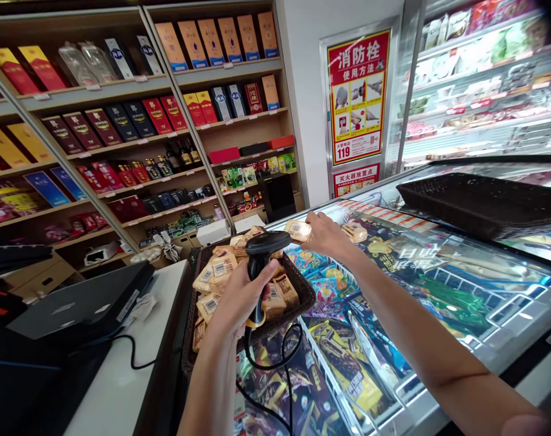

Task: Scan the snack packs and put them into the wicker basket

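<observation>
My left hand (239, 300) is closed round the handle of a black barcode scanner (263, 254), whose head points away from me and whose coiled cable hangs below. My right hand (323, 233) reaches forward and pinches a small tan snack packet (297, 230) over the far edge of a brown woven basket (303, 297). The basket holds several similar packets with barcode labels and rests on the glass lid of a chest freezer (439, 284). A few more packets (355, 232) lie on the glass just right of my right hand.
A black woven tray (479, 203) sits on the freezer at the right. A white counter (121, 375) with a dark till screen (75, 306) is at my left. Shelves of boxed bottles (134, 115) fill the back wall; a red fire-hydrant poster (358, 97) hangs beside a refrigerated display.
</observation>
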Demonstrator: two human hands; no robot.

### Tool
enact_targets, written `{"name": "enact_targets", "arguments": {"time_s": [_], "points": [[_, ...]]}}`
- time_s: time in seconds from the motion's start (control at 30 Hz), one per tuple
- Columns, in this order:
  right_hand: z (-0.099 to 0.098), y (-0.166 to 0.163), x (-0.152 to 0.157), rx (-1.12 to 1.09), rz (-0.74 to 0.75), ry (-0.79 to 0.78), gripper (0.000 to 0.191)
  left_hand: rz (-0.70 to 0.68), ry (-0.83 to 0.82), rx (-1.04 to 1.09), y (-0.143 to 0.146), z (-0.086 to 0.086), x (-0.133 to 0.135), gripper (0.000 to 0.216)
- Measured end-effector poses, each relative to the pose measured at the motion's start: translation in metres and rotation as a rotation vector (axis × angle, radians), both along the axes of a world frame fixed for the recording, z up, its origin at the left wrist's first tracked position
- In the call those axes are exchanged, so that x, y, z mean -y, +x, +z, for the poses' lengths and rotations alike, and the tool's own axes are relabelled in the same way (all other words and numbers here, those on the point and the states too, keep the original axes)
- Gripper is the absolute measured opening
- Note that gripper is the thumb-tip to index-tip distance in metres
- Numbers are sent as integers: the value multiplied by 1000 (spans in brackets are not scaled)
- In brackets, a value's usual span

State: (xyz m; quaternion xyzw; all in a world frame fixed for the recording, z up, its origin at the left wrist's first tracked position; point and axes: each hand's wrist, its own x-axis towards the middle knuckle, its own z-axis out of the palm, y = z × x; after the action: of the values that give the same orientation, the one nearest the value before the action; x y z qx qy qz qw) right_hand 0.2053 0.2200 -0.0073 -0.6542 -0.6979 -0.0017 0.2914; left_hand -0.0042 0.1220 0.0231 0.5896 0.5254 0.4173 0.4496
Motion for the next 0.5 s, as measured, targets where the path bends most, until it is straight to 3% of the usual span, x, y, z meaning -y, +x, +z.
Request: {"name": "enact_targets", "arguments": {"time_s": [0.3, 0.5], "points": [[-2, 2, -6, 38, -68, -82, 53, -16, -1, 19, 5, 2, 2, 45], [-35, 24, -47, -285, -196, -184, 46, -24, 6, -13, 1, 1, 0, 48]]}}
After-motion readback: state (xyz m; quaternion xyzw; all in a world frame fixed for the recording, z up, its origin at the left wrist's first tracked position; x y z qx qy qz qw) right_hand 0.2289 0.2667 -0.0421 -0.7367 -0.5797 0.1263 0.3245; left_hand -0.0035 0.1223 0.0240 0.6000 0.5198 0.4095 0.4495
